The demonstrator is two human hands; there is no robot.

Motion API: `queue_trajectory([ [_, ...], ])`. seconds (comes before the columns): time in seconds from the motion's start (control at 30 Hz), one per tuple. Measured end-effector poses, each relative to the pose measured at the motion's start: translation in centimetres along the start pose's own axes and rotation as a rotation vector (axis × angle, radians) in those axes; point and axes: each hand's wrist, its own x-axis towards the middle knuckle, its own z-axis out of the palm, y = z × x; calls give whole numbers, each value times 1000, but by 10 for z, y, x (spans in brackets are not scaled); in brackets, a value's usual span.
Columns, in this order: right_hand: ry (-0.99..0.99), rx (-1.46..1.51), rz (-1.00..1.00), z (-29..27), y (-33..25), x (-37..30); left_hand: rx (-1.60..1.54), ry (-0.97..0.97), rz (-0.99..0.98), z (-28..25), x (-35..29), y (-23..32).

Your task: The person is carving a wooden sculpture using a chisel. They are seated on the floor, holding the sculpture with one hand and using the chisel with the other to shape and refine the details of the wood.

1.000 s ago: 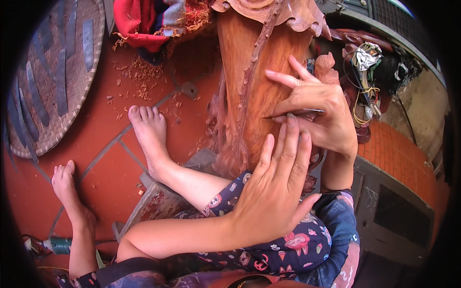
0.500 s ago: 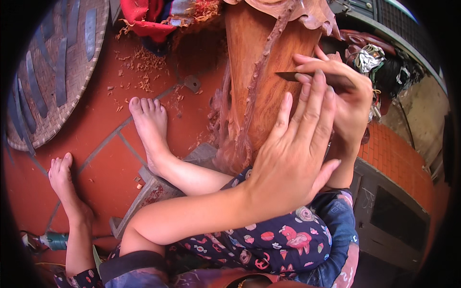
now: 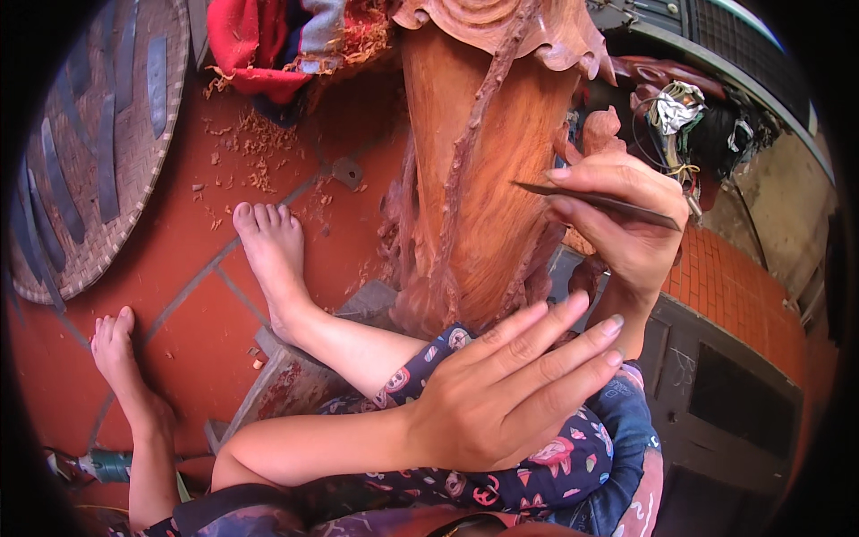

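My right hand [image 3: 631,215] pinches a thin, dark metal blade [image 3: 595,204] between thumb and fingers, its pointed tip facing left. Behind that tip stands a carved reddish-brown wooden piece [image 3: 497,161], with a smooth, grained face. A knobbly branch-like ridge [image 3: 470,134] runs down it, and a wavy-edged carved part [image 3: 510,27] tops it. My left hand [image 3: 501,389] is held over my patterned trousers, back upward, fingers stretched out and holding nothing. It is apart from both the wood and the blade.
On the left, a round woven tray [image 3: 112,237] carries several dark metal strips. Wood shavings [image 3: 259,148] litter the red tiled floor near a red cloth [image 3: 237,45]. My bare feet [image 3: 268,246] rest on the tiles. A green power tool [image 3: 106,465] lies lower left; tangled wires [image 3: 680,107] are upper right.
My left hand has drawn down and away from my right hand toward my lap. The right hand has moved slightly down with the blade, which now shows more fully.
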Motion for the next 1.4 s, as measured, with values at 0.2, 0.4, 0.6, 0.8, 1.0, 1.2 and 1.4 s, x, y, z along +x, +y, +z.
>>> queue_trajectory([
  [0.2, -93, -58, -99, 4, 4, 12, 135, -62, -90, 15, 3, -13],
  [0.4, -332, -278, -17, 9, 11, 7, 113, -45, -108, 20, 17, -22],
  [0.6, 9, -96, 147, 4, 13, 20, 188, 31, -55, 22, 54, -37],
  [0.8, -266, -204, -8, -8, 19, 23, 248, -7, -71, 25, 47, -33],
  [1.0, -358, -250, -101, -9, 25, 23, 188, 18, -20, 32, 41, -41],
  [1.2, -28, 135, 310, -1, 18, 23, 211, 26, -23, 28, 49, -45],
  [1.4, -286, -241, 24, 5, 17, 17, 126, 71, -36, 24, 39, -36],
])
